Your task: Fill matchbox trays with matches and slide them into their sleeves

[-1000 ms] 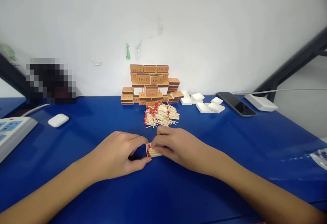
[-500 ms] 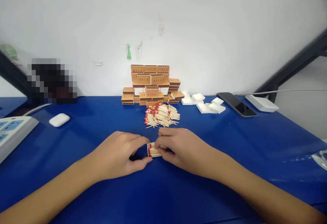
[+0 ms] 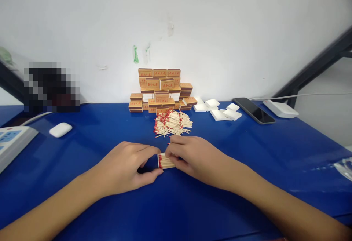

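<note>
A small white matchbox tray (image 3: pixel 158 161) filled with red-tipped matches (image 3: pixel 166 162) lies on the blue table in front of me. My left hand (image 3: pixel 132 165) pinches the tray's left end, forefinger at the far side and thumb at the near side. Over its right end, my right hand (image 3: pixel 189 156) is curled, with the fingertips pressed on the matches; the hand hides that end of the tray. Just beyond is a loose heap of matches (image 3: pixel 173 122), and a single match lies partly hidden near my right fingers.
Orange matchboxes (image 3: pixel 160 84) are stacked against the wall. Empty white trays (image 3: pixel 218 114), a phone (image 3: pixel 254 110) and a white box (image 3: pixel 280 109) lie at the right. To the left are a white earbud case (image 3: pixel 61 130) and a power strip (image 3: pixel 16 143).
The view has shifted slightly. My right fingertips have moved a little over the matches, while my left hand keeps its hold on the tray.
</note>
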Demonstrator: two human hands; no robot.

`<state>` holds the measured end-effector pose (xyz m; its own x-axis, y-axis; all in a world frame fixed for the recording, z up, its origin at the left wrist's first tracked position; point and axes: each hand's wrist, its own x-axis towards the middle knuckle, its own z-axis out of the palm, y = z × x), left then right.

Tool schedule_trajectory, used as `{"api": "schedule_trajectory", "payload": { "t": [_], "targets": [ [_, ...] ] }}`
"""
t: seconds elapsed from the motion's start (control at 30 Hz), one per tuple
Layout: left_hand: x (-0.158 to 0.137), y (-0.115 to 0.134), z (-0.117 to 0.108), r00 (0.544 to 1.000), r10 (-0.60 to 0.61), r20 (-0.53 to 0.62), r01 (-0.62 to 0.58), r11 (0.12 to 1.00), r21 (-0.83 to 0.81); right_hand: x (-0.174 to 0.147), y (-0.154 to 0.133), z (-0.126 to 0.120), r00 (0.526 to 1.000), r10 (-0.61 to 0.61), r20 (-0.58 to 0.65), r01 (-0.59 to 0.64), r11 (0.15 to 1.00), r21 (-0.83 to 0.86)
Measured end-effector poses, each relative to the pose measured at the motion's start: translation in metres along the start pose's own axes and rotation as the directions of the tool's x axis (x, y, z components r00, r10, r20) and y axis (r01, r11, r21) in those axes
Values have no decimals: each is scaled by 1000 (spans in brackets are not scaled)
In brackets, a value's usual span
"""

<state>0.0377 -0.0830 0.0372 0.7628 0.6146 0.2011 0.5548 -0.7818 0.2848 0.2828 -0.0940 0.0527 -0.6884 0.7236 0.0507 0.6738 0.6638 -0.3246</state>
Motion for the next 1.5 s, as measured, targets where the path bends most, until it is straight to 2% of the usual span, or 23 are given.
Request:
{"api": "schedule_trajectory", "payload": {
  "t": [0.13, 0.2, 0.27, 0.33, 0.4, 0.43, 0.5, 0.6, 0.7, 0.87, 0.97, 1.1, 1.3, 1.5],
  "targets": [
    [2, -1, 0, 1000, -28, 8, 28, 999, -34, 1, 3, 5, 997, -36, -62, 32, 997, -69],
    [3, -1, 0, 996, -90, 3, 90, 992, -89, 1, 5, 4, 989, -42, -143, 36, 998, -45],
    [3, -2, -2, 986, -167, -9, 163, 971, -174, 1, 9, -2, 960, -19, -280, 17, 1000, -12],
    [4, -2, -3, 977, -212, -25, 200, 949, -242, 1, 16, -10, 908, 43, -416, -46, 999, 2],
    [4, -2, -4, 978, -209, -24, 196, 946, -257, 0, 25, -19, 872, 123, -474, -140, 990, -1],
    [4, -3, -4, 980, -197, -14, 187, 950, -249, -1, 29, -22, 876, 154, -457, -180, 984, -13],
    [4, -3, -3, 984, -179, 13, 177, 956, -232, -2, 37, -25, 915, 183, -359, -215, 975, -50],
    [3, -4, -2, 983, -183, 28, 185, 961, -207, -4, 44, -22, 973, 170, -156, -181, 982, -58],
    [3, -4, 0, 988, -150, 33, 153, 976, -153, -5, 46, -15, 984, 171, -55, -172, 985, -25],
    [3, -8, -1, 994, -105, 30, 106, 994, -40, -6, 47, -11, 983, 182, -10, -183, 983, -10],
    [3, -10, -2, 995, -99, 23, 99, 995, 8, -5, 44, -12, 985, 172, -31, -173, 984, -50],
    [3, -11, -1, 995, -96, 25, 96, 995, 10, 0, 34, -5, 977, 192, -93, -196, 980, -45],
    [1, -9, 0, 992, -121, 46, 122, 992, -14, 5, 29, 4, 979, 175, -102, -178, 984, -23],
    [1, -10, 0, 991, -124, 48, 125, 992, -9, 4, 32, 0, 978, 208, -3, -208, 978, -34]
  ]
}}
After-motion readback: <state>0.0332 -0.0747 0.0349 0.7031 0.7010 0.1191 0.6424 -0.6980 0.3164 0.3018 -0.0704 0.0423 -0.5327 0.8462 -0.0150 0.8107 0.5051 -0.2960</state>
